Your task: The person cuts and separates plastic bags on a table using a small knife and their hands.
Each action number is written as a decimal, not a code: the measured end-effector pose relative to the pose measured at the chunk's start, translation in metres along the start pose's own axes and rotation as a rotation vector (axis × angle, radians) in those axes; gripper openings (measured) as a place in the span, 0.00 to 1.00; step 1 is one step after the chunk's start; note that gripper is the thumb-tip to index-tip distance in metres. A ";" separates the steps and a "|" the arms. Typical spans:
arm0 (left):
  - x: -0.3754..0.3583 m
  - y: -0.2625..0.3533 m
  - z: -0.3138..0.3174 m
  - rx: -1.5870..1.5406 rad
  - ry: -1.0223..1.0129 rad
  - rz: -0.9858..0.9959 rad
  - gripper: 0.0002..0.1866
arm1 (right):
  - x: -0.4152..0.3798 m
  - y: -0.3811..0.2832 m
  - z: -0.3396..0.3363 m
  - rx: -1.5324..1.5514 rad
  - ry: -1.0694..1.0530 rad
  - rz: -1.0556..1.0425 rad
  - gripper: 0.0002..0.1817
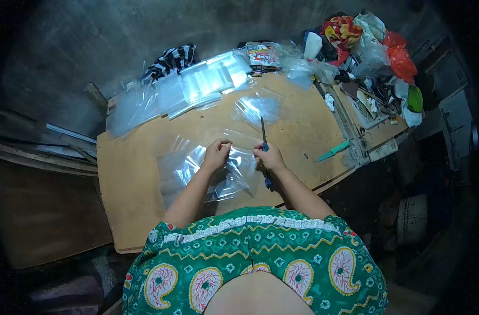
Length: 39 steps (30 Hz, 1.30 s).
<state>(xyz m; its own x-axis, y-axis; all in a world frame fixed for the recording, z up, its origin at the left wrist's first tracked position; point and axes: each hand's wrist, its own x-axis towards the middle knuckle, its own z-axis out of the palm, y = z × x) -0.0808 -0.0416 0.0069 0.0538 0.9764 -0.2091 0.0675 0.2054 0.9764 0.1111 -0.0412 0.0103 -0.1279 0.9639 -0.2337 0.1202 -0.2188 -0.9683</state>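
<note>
My left hand [217, 154] is closed, its fingertips pinching the edge of a clear plastic sheet [242, 139]. My right hand [270, 157] grips a blue-handled knife [263, 131] with a long, thin dark blade pointing away from me; its fingertips also meet the sheet's right end. Beneath both hands lies a loose, overlapping pile of clear plastic sheets or bags [184, 165], partly hidden by my left forearm. Just beyond the blade, another small heap of clear plastic pieces [252, 107] rests on the wooden table [129, 199].
Stacks of clear plastic sheets [197, 84] line the table's back edge, near a printed box [263, 55] and a black-and-white striped cloth [171, 60]. A green knife [334, 150] lies at the right edge. Further right are a red plastic bag [399, 55] and assorted clutter.
</note>
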 end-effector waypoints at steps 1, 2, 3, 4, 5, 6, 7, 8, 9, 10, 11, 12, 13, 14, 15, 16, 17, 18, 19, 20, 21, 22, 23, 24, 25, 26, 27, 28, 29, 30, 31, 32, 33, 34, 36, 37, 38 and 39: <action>0.000 0.005 -0.001 -0.001 0.000 0.000 0.07 | 0.001 0.002 0.000 -0.003 0.009 -0.068 0.06; 0.000 0.011 -0.003 0.015 -0.035 0.040 0.07 | 0.003 0.005 0.000 -0.006 0.016 -0.137 0.06; 0.001 0.013 -0.005 0.030 -0.070 0.079 0.07 | 0.001 0.001 0.000 -0.007 0.014 -0.137 0.06; 0.002 0.014 -0.008 -0.016 -0.082 0.064 0.07 | -0.003 -0.003 -0.001 -0.027 -0.006 -0.154 0.05; 0.003 0.014 -0.009 -0.018 -0.080 0.063 0.07 | -0.006 -0.007 -0.001 -0.048 -0.024 -0.171 0.05; 0.004 0.015 -0.010 -0.080 -0.102 0.041 0.06 | -0.009 -0.011 -0.003 -0.050 -0.024 -0.171 0.05; 0.005 0.017 -0.012 -0.141 -0.125 0.020 0.06 | -0.011 -0.014 -0.004 -0.121 -0.030 -0.136 0.05; 0.006 0.018 -0.016 -0.203 -0.194 -0.035 0.06 | -0.014 -0.018 -0.005 -0.191 -0.035 -0.099 0.04; 0.002 0.026 -0.017 -0.203 -0.196 -0.036 0.06 | -0.018 -0.022 -0.006 -0.192 -0.034 -0.099 0.04; -0.004 0.037 -0.018 -0.356 -0.253 -0.113 0.05 | -0.022 -0.027 -0.008 -0.238 -0.043 -0.099 0.04; -0.007 0.044 -0.019 -0.507 -0.308 -0.190 0.05 | -0.025 -0.028 -0.009 -0.284 -0.052 -0.100 0.05; -0.005 0.043 -0.022 -0.536 -0.332 -0.193 0.07 | -0.025 -0.026 -0.009 -0.283 -0.051 -0.099 0.05; -0.004 0.043 -0.022 -0.536 -0.332 -0.193 0.07 | -0.025 -0.023 -0.009 -0.323 -0.042 -0.266 0.04; -0.004 0.042 -0.022 -0.329 -0.310 -0.132 0.06 | -0.024 -0.020 -0.010 -0.361 -0.033 -0.434 0.04; -0.005 0.045 -0.021 -0.124 -0.285 -0.073 0.05 | -0.024 -0.018 -0.011 -0.361 -0.034 -0.433 0.04; 0.000 0.038 -0.020 0.077 -0.322 0.032 0.04 | -0.024 -0.016 -0.013 -0.377 -0.070 -0.458 0.05; 0.001 0.035 -0.021 0.077 -0.321 0.031 0.04 | -0.023 -0.015 -0.014 -0.394 -0.106 -0.481 0.06; 0.000 0.036 -0.020 0.063 -0.346 0.030 0.04 | -0.024 -0.021 -0.014 -0.393 -0.107 -0.482 0.06; 0.000 0.036 -0.019 0.048 -0.372 0.028 0.05 | -0.024 -0.030 -0.014 -0.324 -0.099 -0.245 0.07; 0.001 0.036 -0.016 0.062 -0.383 0.073 0.04 | -0.022 -0.037 -0.014 -0.251 -0.090 -0.009 0.09; 0.001 0.036 -0.014 0.061 -0.386 0.069 0.04 | -0.015 -0.035 -0.012 -0.250 -0.088 -0.005 0.09; 0.001 0.036 -0.011 0.108 -0.401 0.116 0.05 | -0.007 -0.032 -0.009 -0.347 -0.087 -0.128 0.12; 0.002 0.036 -0.008 0.154 -0.417 0.165 0.05 | -0.001 -0.029 -0.006 -0.443 -0.084 -0.254 0.14; 0.002 0.038 -0.004 0.155 -0.421 0.166 0.05 | 0.000 -0.031 0.001 -0.421 -0.070 -0.236 0.18; 0.001 0.040 -0.001 0.236 -0.423 0.168 0.06 | 0.002 -0.033 0.004 -0.419 -0.069 -0.236 0.18; 0.001 0.042 0.001 0.316 -0.423 0.171 0.07 | 0.005 -0.034 0.007 -0.509 -0.107 -0.204 0.18; 0.000 0.042 0.003 0.318 -0.420 0.170 0.07 | 0.008 -0.034 0.009 -0.597 -0.147 -0.173 0.17; 0.000 0.042 0.005 0.320 -0.403 0.160 0.08 | 0.009 -0.028 0.009 -0.517 -0.162 -0.223 0.15; -0.001 0.043 0.007 0.322 -0.385 0.150 0.09 | 0.013 -0.019 0.010 -0.516 -0.167 -0.223 0.15; -0.003 0.046 0.008 0.321 -0.383 0.146 0.09 | 0.015 -0.014 0.012 -0.443 -0.152 -0.207 0.13; -0.005 0.051 0.009 0.334 -0.384 0.116 0.11 | 0.017 -0.009 0.012 -0.370 -0.137 -0.189 0.12; -0.006 0.055 0.009 0.349 -0.383 0.088 0.13 | 0.017 -0.004 0.010 -0.370 -0.139 -0.189 0.12; -0.004 0.052 0.006 0.347 -0.383 0.087 0.13 | 0.015 -0.009 0.008 -0.367 -0.127 -0.162 0.11; 0.000 0.047 0.002 0.346 -0.431 0.027 0.12 | 0.013 -0.013 0.007 -0.365 -0.114 -0.133 0.11; 0.004 0.042 -0.007 0.342 -0.481 -0.035 0.11 | 0.014 -0.015 0.001 -0.322 -0.128 -0.093 0.09; 0.005 0.041 -0.010 0.311 -0.534 -0.067 0.09 | 0.015 -0.015 -0.003 -0.277 -0.141 -0.057 0.07; 0.006 0.039 -0.013 0.279 -0.587 -0.100 0.08 | 0.018 -0.009 -0.004 -0.287 -0.111 -0.050 0.08; 0.007 0.037 -0.014 0.280 -0.589 -0.101 0.08 | 0.017 -0.010 -0.006 -0.286 -0.110 -0.049 0.08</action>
<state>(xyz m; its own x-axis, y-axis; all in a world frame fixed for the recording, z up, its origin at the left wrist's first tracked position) -0.0924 -0.0262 0.0419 0.5641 0.7373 -0.3718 0.3534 0.1914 0.9157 0.1135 -0.0217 0.0160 -0.2438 0.9467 -0.2108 0.3812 -0.1063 -0.9184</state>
